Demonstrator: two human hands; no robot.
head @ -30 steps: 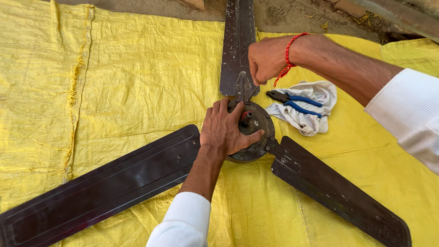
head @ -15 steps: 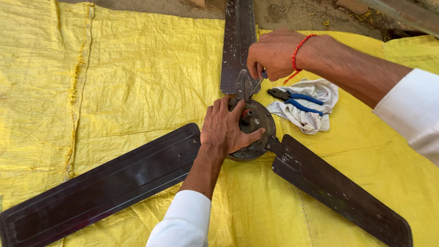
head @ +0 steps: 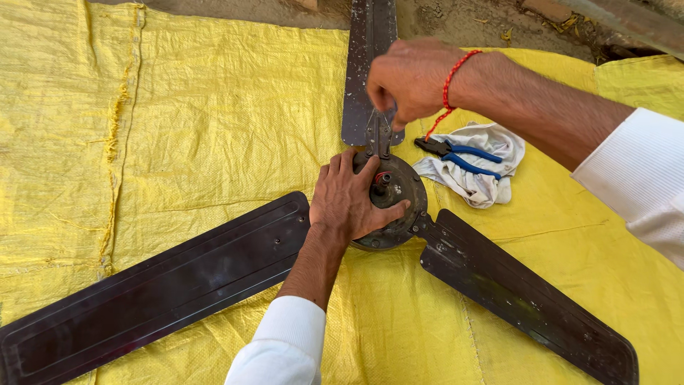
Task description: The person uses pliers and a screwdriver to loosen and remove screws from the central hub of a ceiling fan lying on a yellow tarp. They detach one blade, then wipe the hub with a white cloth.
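Ceiling fan motor hub on a yellow sheet: left hand spread flat on the heavy, rigid hub, right hand pinching something small, unidentifiable, at the stiff blade bracket; hub judged the firmest hold.

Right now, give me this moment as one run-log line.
left hand: flat on ceiling fan hub | right hand: pinching at top blade bracket, item unclear | blue-handled pliers: on white rag | yellow sheet underneath
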